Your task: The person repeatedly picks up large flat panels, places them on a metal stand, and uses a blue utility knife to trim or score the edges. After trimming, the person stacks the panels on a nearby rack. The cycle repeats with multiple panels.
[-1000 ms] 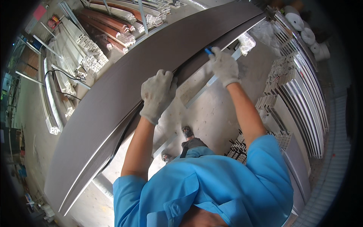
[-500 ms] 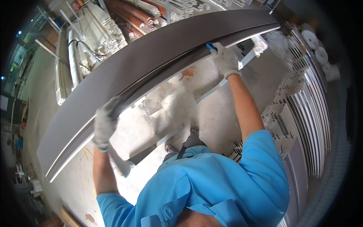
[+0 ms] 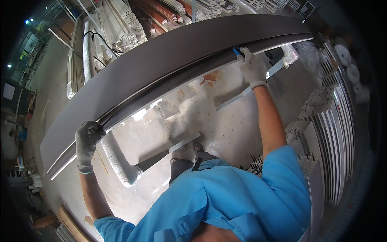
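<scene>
Two long dark grey panels lie one beside the other across the upper view: a wide panel point(image 3: 161, 60) behind and a narrower pale-edged panel point(image 3: 193, 67) in front. My left hand point(image 3: 88, 144), in a grey glove, is at the left part of the narrow panel's edge. Its fingers are curled closed near a thin dark piece, and what they grip is hidden. In my right hand point(image 3: 253, 68), also gloved, is a small blue tool point(image 3: 237, 51), mostly covered by the fingers. That hand is at the right part of the narrow panel's near edge.
Under the panels show metal support arms with wrapped ends, one a plastic-wrapped post point(image 3: 117, 157). Long profiles point(image 3: 121, 24) are stacked beyond. At the right stand racked strips point(image 3: 328, 149) and white rolls point(image 3: 344, 56). The concrete floor point(image 3: 189, 109) is stained and cracked.
My left hand has slid leftward and nearer to me along the panel edge, from a blur to a clear closed grip. My right hand stays at the panel with the blue tool.
</scene>
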The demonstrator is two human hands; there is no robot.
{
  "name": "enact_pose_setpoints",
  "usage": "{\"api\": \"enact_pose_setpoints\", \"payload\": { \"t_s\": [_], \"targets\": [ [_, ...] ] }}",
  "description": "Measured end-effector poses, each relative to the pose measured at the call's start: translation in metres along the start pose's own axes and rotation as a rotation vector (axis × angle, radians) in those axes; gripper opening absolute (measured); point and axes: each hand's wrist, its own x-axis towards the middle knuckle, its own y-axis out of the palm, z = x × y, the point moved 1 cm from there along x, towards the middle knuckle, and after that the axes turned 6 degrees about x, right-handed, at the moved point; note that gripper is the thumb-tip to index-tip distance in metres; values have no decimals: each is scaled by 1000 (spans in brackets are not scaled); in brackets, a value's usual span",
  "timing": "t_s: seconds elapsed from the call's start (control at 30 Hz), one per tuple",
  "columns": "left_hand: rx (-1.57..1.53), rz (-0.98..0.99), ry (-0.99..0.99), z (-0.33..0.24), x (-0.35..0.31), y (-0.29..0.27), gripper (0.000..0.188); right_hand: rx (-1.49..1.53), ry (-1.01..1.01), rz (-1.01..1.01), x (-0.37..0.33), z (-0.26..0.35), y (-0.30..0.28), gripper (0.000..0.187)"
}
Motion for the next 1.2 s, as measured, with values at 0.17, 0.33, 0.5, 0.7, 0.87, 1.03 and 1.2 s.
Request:
{"api": "enact_pose_setpoints", "payload": {
  "t_s": [0.17, 0.33, 0.5, 0.7, 0.87, 1.03, 1.2],
  "targets": [
    [182, -32, 74, 2, 20, 0, 16, 1, 55, 25, 0, 6, -3, 30],
    [268, 76, 371, 3, 36, -8, 10, -98, 118, 21, -2, 28, -2, 28],
    [233, 138, 513, 11, 46, -15, 11, -77, 244, 62, -33, 93, 12, 36],
    [303, 47, 556, 24, 47, -6, 17, -64, 77, 56, -107, 223, 29, 28],
    [284, 8, 670, 26, 50, -5, 18, -36, 15, 161, -161, 313, 33, 27],
    [-82, 345, 527, 40, 22, -11, 20, -11, 7, 166, -160, 326, 21, 22],
    [-175, 367, 394, 98, -39, -70, 18, -19, -36, 135, -162, 320, 26, 23]
  ]
}}
